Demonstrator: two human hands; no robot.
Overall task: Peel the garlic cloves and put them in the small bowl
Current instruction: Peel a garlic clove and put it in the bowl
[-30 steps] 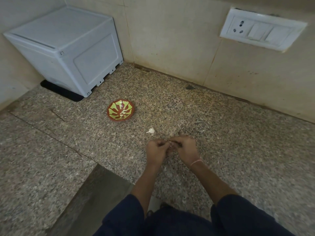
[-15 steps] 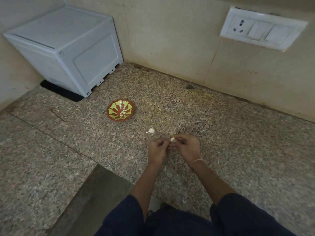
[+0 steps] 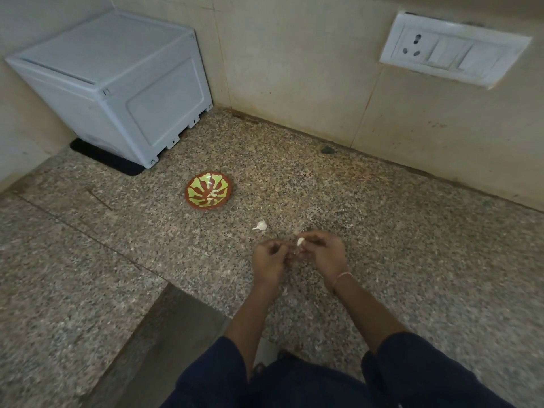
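Small bowl (image 3: 200, 182) sits on speckled granite counter (image 3: 382, 231) backed by tiled wall (image 3: 294, 69)

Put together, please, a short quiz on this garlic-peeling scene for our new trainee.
1. True or false: the loose garlic clove lies on the counter, outside the small bowl.
2. The pale clove nearest the camera is held by: A) the right hand, at its fingertips; B) a pair of tongs; C) nothing, it rests in the bowl.
3. In a few words: what already lies inside the bowl?

Key: 1. True. 2. A. 3. A few pale pieces, seemingly peeled garlic.
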